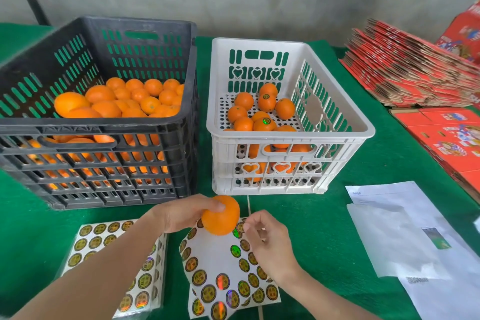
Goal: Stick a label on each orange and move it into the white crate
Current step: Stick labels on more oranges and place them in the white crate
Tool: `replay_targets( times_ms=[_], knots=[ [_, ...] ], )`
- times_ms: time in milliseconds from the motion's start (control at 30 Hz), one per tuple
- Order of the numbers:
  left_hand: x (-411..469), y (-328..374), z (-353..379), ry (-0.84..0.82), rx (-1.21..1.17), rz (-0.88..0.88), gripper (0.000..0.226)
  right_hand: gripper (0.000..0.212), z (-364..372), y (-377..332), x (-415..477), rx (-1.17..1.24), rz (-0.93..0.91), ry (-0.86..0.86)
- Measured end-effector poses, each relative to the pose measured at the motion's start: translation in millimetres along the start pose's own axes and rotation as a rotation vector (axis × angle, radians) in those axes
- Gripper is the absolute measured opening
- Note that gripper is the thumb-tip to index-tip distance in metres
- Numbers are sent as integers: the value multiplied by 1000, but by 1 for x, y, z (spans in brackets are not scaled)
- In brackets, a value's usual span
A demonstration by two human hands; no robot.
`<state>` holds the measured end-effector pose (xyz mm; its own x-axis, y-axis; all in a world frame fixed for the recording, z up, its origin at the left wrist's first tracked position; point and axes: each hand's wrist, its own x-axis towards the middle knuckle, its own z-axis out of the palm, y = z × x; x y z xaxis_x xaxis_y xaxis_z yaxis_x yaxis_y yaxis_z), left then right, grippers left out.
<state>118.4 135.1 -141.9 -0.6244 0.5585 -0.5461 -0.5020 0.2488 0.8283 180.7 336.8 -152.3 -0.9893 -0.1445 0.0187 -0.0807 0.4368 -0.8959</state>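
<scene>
My left hand grips an orange just above a white sheet of round gold labels on the green table. My right hand hovers over the sheet's upper right corner, fingers curled, fingertips pinching a label beside the orange. The white crate stands behind, holding several oranges, some with labels showing. To its left a black crate is filled with unlabelled oranges.
A stack of label sheets lies under my left forearm. White papers lie at the right. Flattened red cartons are piled at the back right and right edge. A grey wall is behind the table.
</scene>
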Motion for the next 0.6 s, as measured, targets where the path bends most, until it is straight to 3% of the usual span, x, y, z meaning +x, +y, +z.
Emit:
replay_targets(
  times_ms=[100, 200, 267, 333, 433, 600],
  knots=[
    [-3, 5, 1, 62, 120, 22, 103, 20, 0, 2, 2, -52, 149, -97],
    [-8, 2, -1, 164, 83, 82, 99, 17, 3, 2, -1, 2, 322, -145],
    [-12, -3, 0, 182, -56, 177, 100, 20, 1, -2, -1, 120, 409, -103],
    [-15, -7, 9, 180, -367, 220, 103, 21, -7, -10, 1, 302, 454, -22],
    [-17, -12, 27, 190, -768, 190, 115, 27, -19, -33, 7, 473, 382, 22],
    [-24, -6, 44, 187, -926, 214, 107, 22, -16, -68, 17, 379, 192, -70]
  ],
)
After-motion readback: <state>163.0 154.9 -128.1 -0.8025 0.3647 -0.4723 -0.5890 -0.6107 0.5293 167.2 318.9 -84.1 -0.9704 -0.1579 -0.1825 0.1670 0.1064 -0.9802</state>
